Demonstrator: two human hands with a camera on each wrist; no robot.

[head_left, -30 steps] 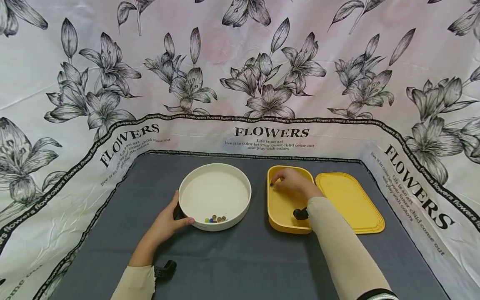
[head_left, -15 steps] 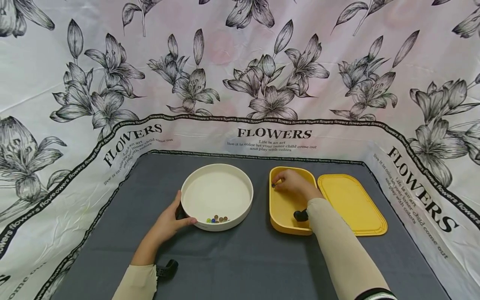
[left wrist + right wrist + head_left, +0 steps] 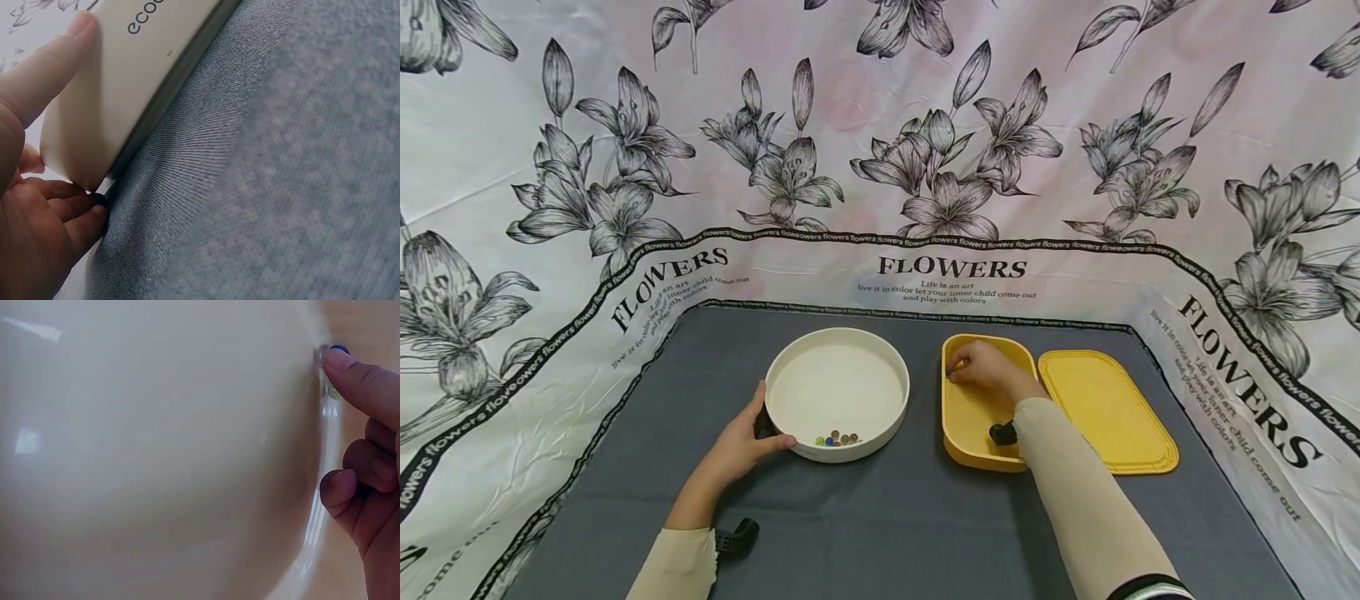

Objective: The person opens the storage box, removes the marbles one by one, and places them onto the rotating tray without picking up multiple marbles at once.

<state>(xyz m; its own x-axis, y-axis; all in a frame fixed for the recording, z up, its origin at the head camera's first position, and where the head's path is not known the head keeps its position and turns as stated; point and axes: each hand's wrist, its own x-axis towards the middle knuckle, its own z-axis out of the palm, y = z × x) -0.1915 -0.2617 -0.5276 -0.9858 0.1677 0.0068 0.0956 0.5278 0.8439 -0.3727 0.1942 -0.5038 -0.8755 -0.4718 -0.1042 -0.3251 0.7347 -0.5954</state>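
Note:
My left hand (image 3: 741, 446) holds the round cream tray (image 3: 838, 379) at its left side. In the left wrist view, the thumb lies along the outer wall with printed lettering, and the other fingers bend at the lower edge. Several small marbles (image 3: 835, 438) lie along the tray's near inner wall, brown, blue and yellow-green. My right hand (image 3: 988, 372) reaches into the yellow box (image 3: 973, 417) and pinches a blue marble (image 3: 339, 348) by the box's left wall. In the right wrist view, a greenish marble (image 3: 334, 394) shows partly behind the thumb.
The box's yellow lid (image 3: 1108, 412) lies flat to its right. A grey cloth (image 3: 880, 533) covers the table, with a printed flower border (image 3: 955, 275) and backdrop behind it. Black wrist straps show on both forearms.
The whole view shifts slightly to the right. My right fingertips stay at the box's left wall and turn a little, with more blue now showing there. My left hand keeps its hold on the tray.

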